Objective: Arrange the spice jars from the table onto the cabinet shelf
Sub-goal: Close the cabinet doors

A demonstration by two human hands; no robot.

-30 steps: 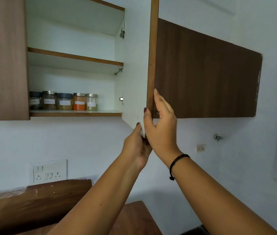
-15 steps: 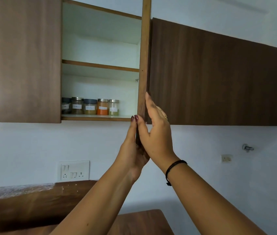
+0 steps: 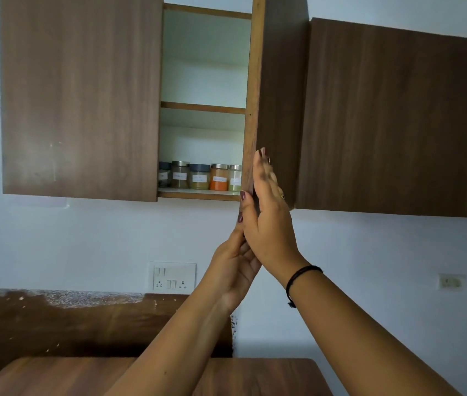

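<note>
Labelled glass spice jars (image 3: pixel 200 176) line the white cabinet shelf (image 3: pixel 198 192); beside them, your left hand (image 3: pixel 233 270) and right hand (image 3: pixel 269 215) press flat, fingers extended, on the brown wooden door (image 3: pixel 279 110).

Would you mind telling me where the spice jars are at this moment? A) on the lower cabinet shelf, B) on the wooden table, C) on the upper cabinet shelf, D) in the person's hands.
A: the spice jars stand in a row on the lower cabinet shelf, while both hands are at the door's edge.
</note>
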